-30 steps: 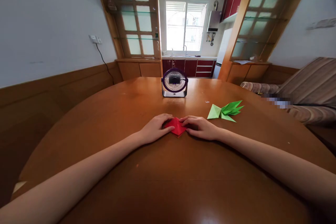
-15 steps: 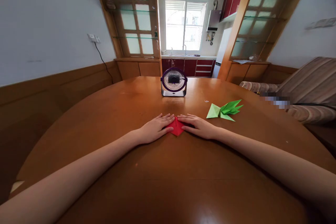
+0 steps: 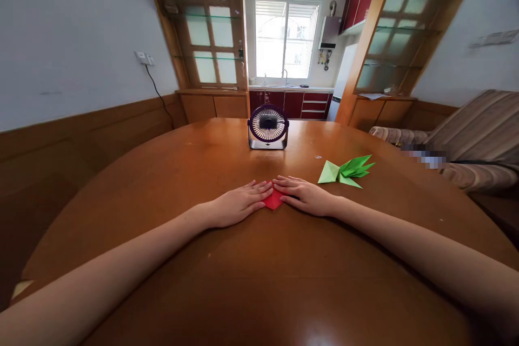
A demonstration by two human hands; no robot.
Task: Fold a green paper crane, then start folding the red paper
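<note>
A small piece of folded red paper [image 3: 273, 203] lies flat on the wooden table [image 3: 259, 259], its lower corner pointing towards me. My left hand [image 3: 241, 204] rests over its left side, fingers stretched out and laid flat. From the other side my right hand [image 3: 306, 195] presses on the right part and upper edge with extended fingers. The fingers of both hands cover the paper's side corners and much of its upper part. Right of my right hand sit folded green paper pieces [image 3: 357, 167], one pale and diamond-shaped, several brighter and pointed.
A small purple desk fan [image 3: 268, 125] stands on the table beyond my hands. A striped armchair [image 3: 478, 130] is at the right, past the table's curved edge. A black cord [image 3: 156, 89] hangs from a wall socket at the left.
My left hand has slid slightly down, and its fingers reach further over the red paper. The right hand stays almost in place.
</note>
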